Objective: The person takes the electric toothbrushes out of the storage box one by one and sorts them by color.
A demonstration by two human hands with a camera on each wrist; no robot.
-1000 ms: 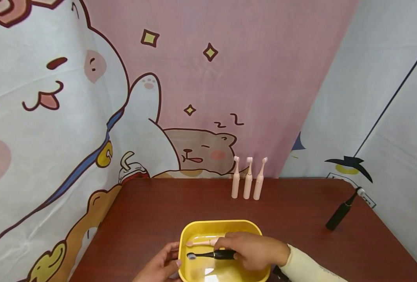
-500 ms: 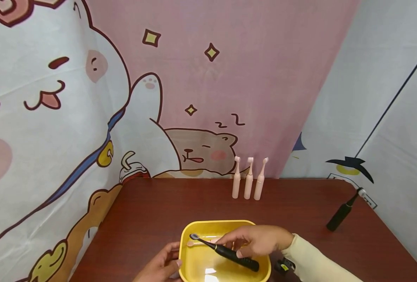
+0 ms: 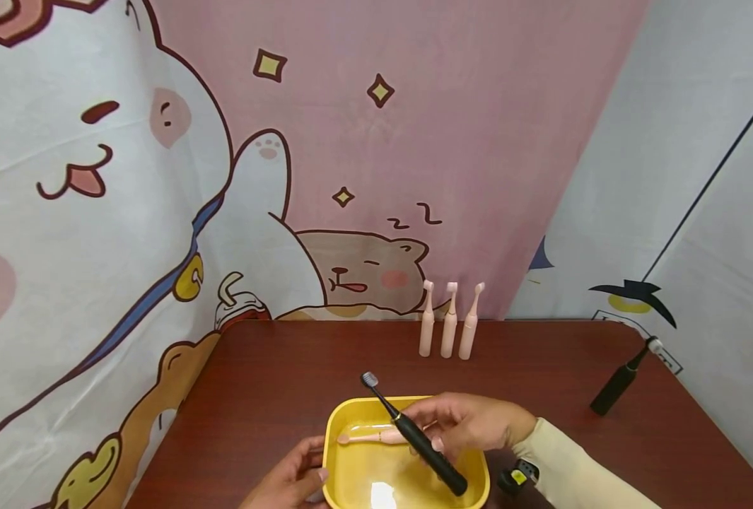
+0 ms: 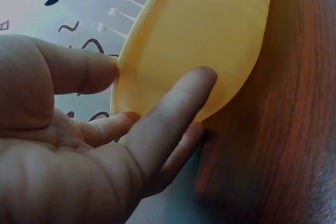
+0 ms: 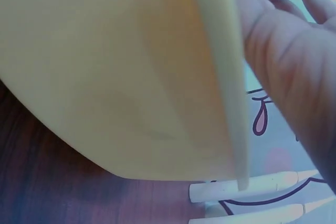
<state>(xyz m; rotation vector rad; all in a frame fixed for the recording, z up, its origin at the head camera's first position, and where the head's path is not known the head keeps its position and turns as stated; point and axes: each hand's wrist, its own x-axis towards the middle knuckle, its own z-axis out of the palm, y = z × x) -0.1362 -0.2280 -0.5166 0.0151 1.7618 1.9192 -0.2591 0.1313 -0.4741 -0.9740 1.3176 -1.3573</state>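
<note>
The right hand (image 3: 471, 424) pinches a black toothbrush (image 3: 422, 444) by the handle over the yellow tub (image 3: 357, 477), with the brush end pointing up, away and to the left, and the bottom end pointing near and right. The left hand (image 3: 290, 477) is farther from it, its loose fingers touching the tub's left side. Inside, a pink toothbrush (image 3: 365, 438) lies sideways, partly hidden, head to the left.

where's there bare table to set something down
Brown wood-grain tabletop is bare left of the left hand, and between the three pink toothbrushes and far-right black toothbrush. Crowded: the yellow rounded tub, under the right hand.
</note>
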